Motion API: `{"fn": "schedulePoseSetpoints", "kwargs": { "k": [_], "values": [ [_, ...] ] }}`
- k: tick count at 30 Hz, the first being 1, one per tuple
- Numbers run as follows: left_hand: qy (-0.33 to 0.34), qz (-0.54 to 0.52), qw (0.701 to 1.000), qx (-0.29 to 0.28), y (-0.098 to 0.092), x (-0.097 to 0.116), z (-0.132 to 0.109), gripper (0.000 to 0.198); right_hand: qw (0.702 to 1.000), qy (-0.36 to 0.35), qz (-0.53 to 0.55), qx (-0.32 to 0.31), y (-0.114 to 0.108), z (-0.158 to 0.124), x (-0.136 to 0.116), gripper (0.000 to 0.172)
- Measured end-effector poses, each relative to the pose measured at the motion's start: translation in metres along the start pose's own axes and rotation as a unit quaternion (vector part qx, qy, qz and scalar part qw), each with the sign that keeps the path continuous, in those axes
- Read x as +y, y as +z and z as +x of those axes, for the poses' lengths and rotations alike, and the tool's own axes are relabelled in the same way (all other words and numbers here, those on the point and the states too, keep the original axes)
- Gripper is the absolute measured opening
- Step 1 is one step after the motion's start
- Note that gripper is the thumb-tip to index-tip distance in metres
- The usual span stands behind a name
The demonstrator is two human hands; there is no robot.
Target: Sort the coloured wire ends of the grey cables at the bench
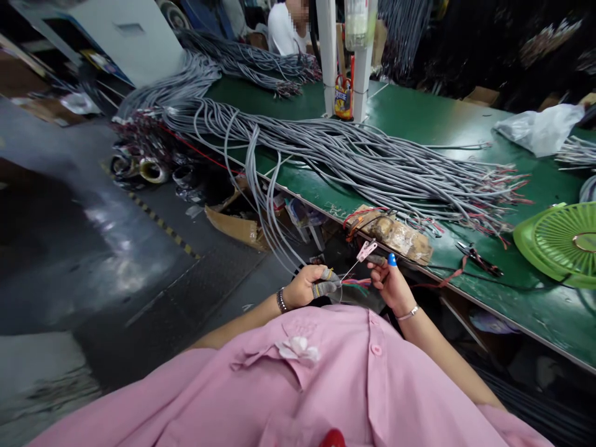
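Low in front of my pink top, my left hand (307,287) pinches the end of a grey cable, with grey covers on its fingers. Thin coloured wires (357,284) fan out from that end toward my right hand (388,284). That hand is curled, with a blue cover on the thumb and a grey one on a finger; what lies between its fingers is too small to make out. A pink clip (366,251) with a thin pale strand running toward my left fingertips is just beside my right fingers, at the bench edge.
A long bundle of grey cables (354,155) lies across the green bench (419,118). At the right are a green fan (568,242) and pliers (479,258). A taped cardboard block (395,236) sits at the edge. A person (286,30) is behind.
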State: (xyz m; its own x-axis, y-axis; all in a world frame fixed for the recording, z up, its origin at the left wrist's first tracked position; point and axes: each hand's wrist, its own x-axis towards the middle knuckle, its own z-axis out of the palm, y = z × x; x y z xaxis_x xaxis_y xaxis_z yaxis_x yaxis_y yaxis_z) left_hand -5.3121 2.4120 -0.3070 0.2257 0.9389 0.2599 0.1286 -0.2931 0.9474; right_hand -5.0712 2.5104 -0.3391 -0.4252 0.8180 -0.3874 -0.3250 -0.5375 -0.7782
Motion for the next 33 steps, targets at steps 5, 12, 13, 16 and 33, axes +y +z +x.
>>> {"fn": "schedulePoseSetpoints", "kwargs": {
  "k": [5,12,13,16,33],
  "values": [
    [0.014,0.043,0.999,-0.005,-0.003,0.003,-0.009,0.035,1.0,0.005,0.017,0.006,-0.01,-0.001,0.004,0.044],
    [0.021,0.03,0.999,0.021,-0.002,-0.009,-0.026,0.033,1.0,0.0,-0.01,-0.004,-0.013,-0.001,0.01,0.043],
    [0.025,0.031,0.999,0.026,-0.002,-0.008,-0.027,0.032,1.0,-0.002,-0.02,-0.01,-0.012,-0.002,0.01,0.043],
    [0.034,0.043,0.998,0.04,-0.003,-0.004,-0.027,0.031,0.998,-0.01,-0.05,-0.026,-0.009,-0.006,0.009,0.041],
    [0.042,0.352,0.924,0.145,-0.067,-0.017,0.07,0.034,0.863,-0.36,-0.339,0.108,-0.015,-0.021,-0.076,0.025]
  ]
}}
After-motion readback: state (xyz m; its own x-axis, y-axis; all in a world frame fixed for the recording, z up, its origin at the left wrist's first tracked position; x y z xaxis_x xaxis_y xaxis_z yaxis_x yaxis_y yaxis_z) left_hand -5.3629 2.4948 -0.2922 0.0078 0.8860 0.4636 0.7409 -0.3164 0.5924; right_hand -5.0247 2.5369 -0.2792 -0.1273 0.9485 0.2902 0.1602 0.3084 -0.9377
